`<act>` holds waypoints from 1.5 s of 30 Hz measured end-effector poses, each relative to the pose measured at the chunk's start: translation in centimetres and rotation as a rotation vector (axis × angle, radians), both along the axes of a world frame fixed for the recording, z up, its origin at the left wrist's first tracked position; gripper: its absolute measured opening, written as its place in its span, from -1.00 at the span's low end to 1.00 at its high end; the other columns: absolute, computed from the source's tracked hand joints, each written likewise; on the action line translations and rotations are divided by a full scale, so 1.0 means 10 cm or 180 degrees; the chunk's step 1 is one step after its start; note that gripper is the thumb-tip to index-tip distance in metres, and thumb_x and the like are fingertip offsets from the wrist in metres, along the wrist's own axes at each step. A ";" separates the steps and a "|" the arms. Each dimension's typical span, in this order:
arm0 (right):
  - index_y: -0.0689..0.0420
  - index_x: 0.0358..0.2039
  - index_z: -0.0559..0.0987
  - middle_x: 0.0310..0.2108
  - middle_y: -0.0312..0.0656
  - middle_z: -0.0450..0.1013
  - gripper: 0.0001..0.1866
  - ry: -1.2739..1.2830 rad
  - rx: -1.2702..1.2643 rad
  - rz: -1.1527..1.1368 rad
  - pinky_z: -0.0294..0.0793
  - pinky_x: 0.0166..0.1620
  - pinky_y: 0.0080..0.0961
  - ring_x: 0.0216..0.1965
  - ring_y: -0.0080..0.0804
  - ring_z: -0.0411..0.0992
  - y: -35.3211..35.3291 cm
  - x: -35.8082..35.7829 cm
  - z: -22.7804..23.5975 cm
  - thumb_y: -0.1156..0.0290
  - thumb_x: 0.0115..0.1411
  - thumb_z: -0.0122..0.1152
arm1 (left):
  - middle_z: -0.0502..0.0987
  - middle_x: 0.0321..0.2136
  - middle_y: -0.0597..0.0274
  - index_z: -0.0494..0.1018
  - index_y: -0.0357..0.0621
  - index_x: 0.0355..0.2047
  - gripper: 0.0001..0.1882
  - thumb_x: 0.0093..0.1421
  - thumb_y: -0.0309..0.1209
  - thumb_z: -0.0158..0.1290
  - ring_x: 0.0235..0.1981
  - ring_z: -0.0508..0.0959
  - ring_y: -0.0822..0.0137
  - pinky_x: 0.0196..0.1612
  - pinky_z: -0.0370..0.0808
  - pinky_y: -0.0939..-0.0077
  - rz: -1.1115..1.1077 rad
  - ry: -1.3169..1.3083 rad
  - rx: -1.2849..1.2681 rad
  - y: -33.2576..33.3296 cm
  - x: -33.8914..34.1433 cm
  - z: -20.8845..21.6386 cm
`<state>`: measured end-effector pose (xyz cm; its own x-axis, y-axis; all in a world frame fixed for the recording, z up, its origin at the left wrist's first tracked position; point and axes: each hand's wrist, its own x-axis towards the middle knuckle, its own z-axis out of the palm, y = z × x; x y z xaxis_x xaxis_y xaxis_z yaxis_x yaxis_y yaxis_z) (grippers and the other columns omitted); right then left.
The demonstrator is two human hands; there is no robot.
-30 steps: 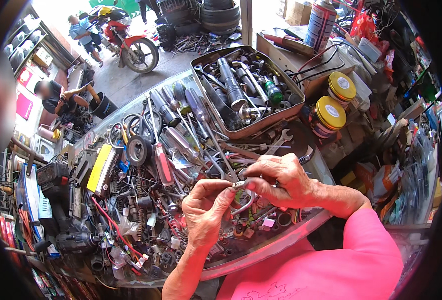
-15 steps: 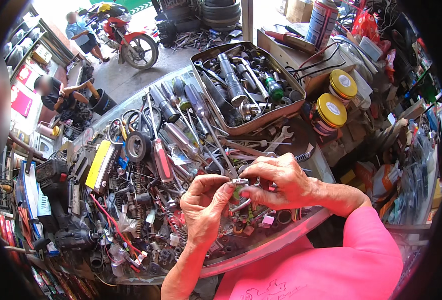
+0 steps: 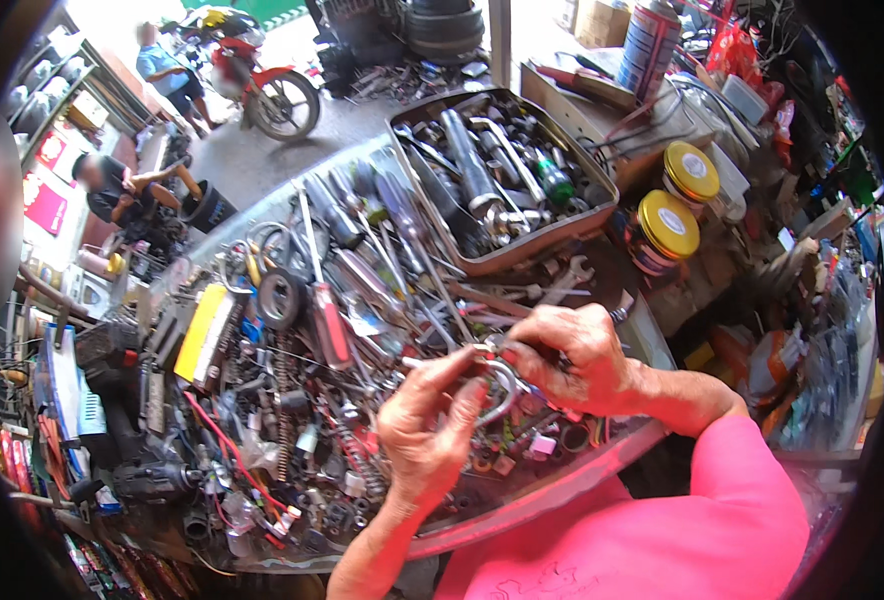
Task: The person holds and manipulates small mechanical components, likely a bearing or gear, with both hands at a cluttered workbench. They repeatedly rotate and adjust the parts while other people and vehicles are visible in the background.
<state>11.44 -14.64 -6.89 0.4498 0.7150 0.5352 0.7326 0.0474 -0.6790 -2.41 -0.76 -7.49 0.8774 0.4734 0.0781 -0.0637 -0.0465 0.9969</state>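
Observation:
Above the cluttered bench, my right hand [image 3: 584, 358] is closed, its thumb and fingers pinching a small metal part [image 3: 489, 346] whose exact kind I cannot make out. Just left of it, my left hand [image 3: 425, 432] has its thumb and fingers apart, the fingertips close to the part's left end. A curved silver metal piece [image 3: 505, 396] shows between the hands. Beneath them lie several small loose parts and coil springs [image 3: 284, 425]. Beyond my left hand is a red-handled screwdriver [image 3: 332, 325].
An open metal tool box [image 3: 432, 205] full of sockets and wrenches stands at the far side. Two yellow-lidded tins [image 3: 667, 222] and a spray can [image 3: 648, 50] are at the right. A black power tool [image 3: 147, 478] lies left. Two people are beyond, near a red motorcycle [image 3: 280, 100].
My left thumb and fingers have parted from the small metal part, which they pinched before. The right hand has shifted slightly and still pinches it. The curved metal piece now shows more fully.

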 end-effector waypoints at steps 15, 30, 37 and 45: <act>0.20 -0.43 0.54 -0.61 -0.17 0.42 -0.85 -0.0335 0.0025 0.0141 0.38 -0.64 -0.41 -0.66 -0.23 0.42 0.02 -0.05 0.01 0.46 0.02 0.33 | 0.56 -0.40 0.27 0.50 -0.30 -0.16 -0.80 0.20 -0.51 0.11 -0.47 0.56 0.51 -0.51 0.42 0.75 0.0228 -0.0145 -0.0267 -0.03 0.02 -0.03; 0.13 -0.45 0.53 -0.63 -0.27 0.38 -0.82 -0.1066 0.0145 -0.0115 0.31 -0.68 -0.47 -0.72 -0.35 0.38 0.00 -0.13 -0.03 0.37 0.01 0.36 | 0.54 -0.52 0.33 0.55 -0.33 -0.34 -0.84 0.15 -0.45 0.18 -0.54 0.49 0.58 -0.49 0.49 0.70 0.0374 0.0453 -0.0617 -0.02 0.00 0.01; 0.13 -0.45 0.53 -0.63 -0.28 0.39 -0.82 -0.1100 0.0145 -0.0121 0.32 -0.67 -0.48 -0.72 -0.36 0.38 -0.01 -0.13 -0.01 0.38 0.00 0.36 | 0.55 -0.48 0.29 0.54 -0.34 -0.30 -0.85 0.17 -0.47 0.16 -0.52 0.51 0.56 -0.46 0.51 0.69 0.0328 0.0241 -0.0555 -0.03 0.01 -0.01; 0.14 -0.44 0.53 -0.62 -0.28 0.40 -0.82 -0.1109 0.0217 -0.0153 0.33 -0.67 -0.48 -0.71 -0.36 0.38 -0.02 -0.12 0.00 0.39 -0.01 0.37 | 0.57 -0.41 0.25 0.52 -0.34 -0.23 -0.83 0.19 -0.50 0.12 -0.49 0.54 0.52 -0.42 0.52 0.67 0.0141 0.0199 -0.0689 -0.01 -0.01 0.00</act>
<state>10.21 -14.82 -6.93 0.2641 0.6548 0.7082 0.9221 0.0438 -0.3844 -2.48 -0.86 -7.49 0.8553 0.5114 -0.0832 -0.0042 0.1675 0.9859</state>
